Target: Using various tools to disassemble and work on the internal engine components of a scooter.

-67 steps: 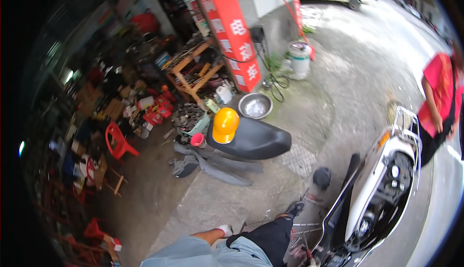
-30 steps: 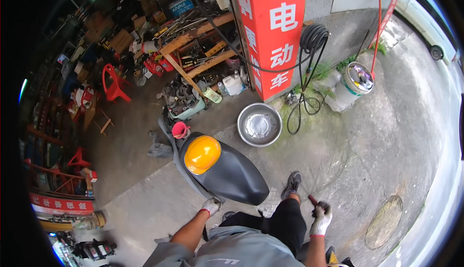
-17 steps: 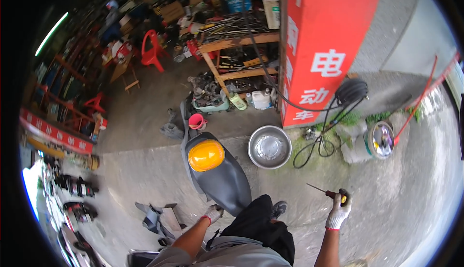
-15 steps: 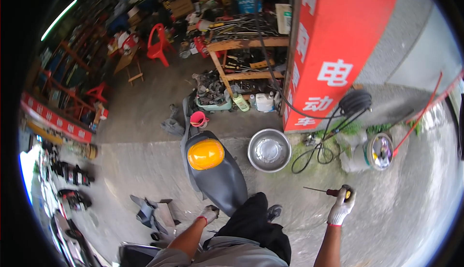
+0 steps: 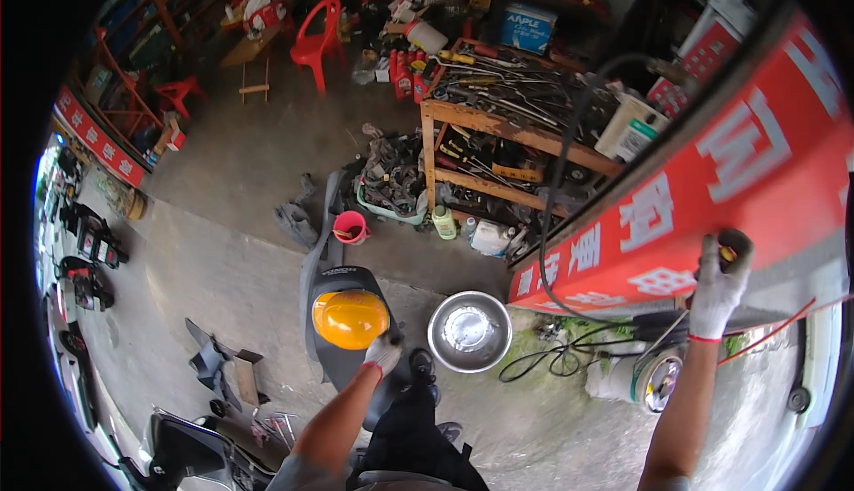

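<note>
My left hand (image 5: 382, 352) in a white glove hangs over the black scooter seat (image 5: 338, 366), just below the yellow helmet (image 5: 350, 317) resting on it. Its fingers are curled; whether they hold anything is hidden. My right hand (image 5: 717, 293), also gloved, is raised in front of the red sign pillar (image 5: 774, 197), closed round a screwdriver (image 5: 729, 253) with a dark red and yellow handle. A steel basin (image 5: 471, 359) sits on the ground right of the seat, with my legs and feet close by.
A wooden tool rack (image 5: 511, 131), plastic tub (image 5: 391, 208), pink bucket (image 5: 350, 227) and red chair (image 5: 316, 42) stand in the shop. A hose (image 5: 563, 356) coils beside a white bucket (image 5: 654, 384). A disassembled scooter (image 5: 196, 446) and grey panels (image 5: 205, 353) lie lower left.
My view has swung toward the shop. My left hand has moved up from the seat's lower end to near the helmet. My right hand has risen with the screwdriver.
</note>
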A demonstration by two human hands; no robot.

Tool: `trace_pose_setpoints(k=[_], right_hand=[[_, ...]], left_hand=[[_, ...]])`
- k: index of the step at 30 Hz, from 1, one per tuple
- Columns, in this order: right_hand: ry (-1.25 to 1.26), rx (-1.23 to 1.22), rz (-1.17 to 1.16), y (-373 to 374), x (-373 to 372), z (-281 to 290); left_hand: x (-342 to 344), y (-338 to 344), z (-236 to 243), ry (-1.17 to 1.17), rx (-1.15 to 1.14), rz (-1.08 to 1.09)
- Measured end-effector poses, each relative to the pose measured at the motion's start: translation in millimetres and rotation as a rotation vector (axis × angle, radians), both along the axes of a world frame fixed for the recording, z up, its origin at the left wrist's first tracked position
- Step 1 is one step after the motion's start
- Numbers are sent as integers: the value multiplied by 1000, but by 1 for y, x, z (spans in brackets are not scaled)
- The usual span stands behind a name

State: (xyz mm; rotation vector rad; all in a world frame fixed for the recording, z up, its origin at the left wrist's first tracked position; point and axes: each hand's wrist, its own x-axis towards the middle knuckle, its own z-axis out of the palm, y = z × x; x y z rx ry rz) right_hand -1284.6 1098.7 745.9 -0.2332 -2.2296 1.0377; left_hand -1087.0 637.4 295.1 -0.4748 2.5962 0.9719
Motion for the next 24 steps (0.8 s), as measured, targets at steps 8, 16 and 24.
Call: trace_pose_setpoints(k=[8,16,24], right_hand=[[199,346,-473,-28,-37,-27],[74,409,-505,-27,-65,-38],[44,466,-487,-21,-88,-42]], left_hand=[[-325,72,2,428,129,2],[-551,80,5,331,211,203],[-652,96,-90,310,-120,-180]])
